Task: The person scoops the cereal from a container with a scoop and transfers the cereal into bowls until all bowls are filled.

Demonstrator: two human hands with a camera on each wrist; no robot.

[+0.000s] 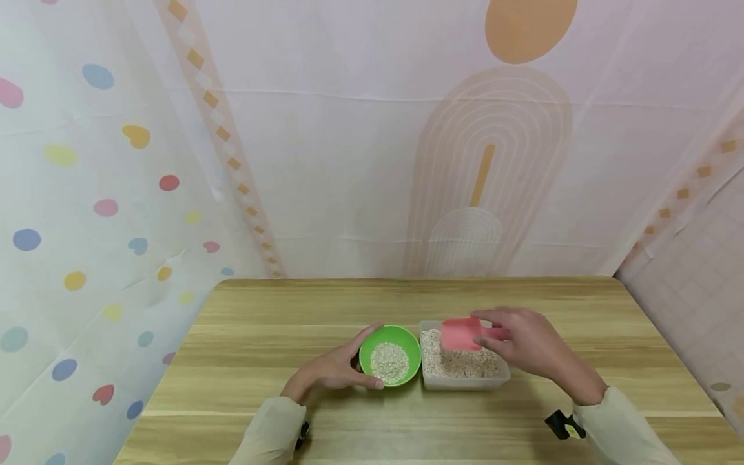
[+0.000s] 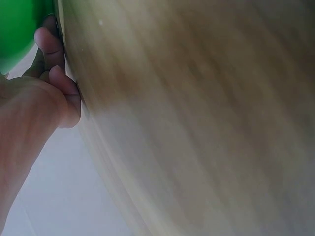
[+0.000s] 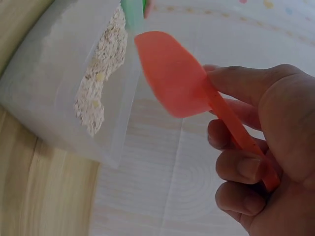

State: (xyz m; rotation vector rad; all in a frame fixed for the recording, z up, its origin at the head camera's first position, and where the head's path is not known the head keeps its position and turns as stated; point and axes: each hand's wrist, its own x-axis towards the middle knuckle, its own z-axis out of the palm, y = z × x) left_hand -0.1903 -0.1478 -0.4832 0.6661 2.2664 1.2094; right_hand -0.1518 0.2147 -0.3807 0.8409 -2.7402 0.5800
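Note:
A green bowl [image 1: 394, 333] with pale oat flakes [image 1: 389, 363] in it stands on the table. My left hand [image 1: 332, 369] grips it from the left side, thumb along the near edge and fingers around the far side. The left wrist view shows only a blurred part of the bowl [image 2: 17, 32]. My right hand [image 1: 531, 339] holds a pink-red scoop [image 1: 461, 334] by its handle, above a translucent box [image 1: 465, 383] of oat flakes. In the right wrist view the fingers curl round the scoop's handle [image 3: 238, 132]. Whether the scoop carries flakes I cannot tell.
Bowl and box stand side by side on a wood-grain table [image 1: 279, 310]. A patterned curtain [image 1: 337, 161] hangs behind the table's far edge, with a dotted one [image 1: 104, 258] on the left. Both wrists wear dark devices, one visible by the right sleeve [image 1: 616, 420].

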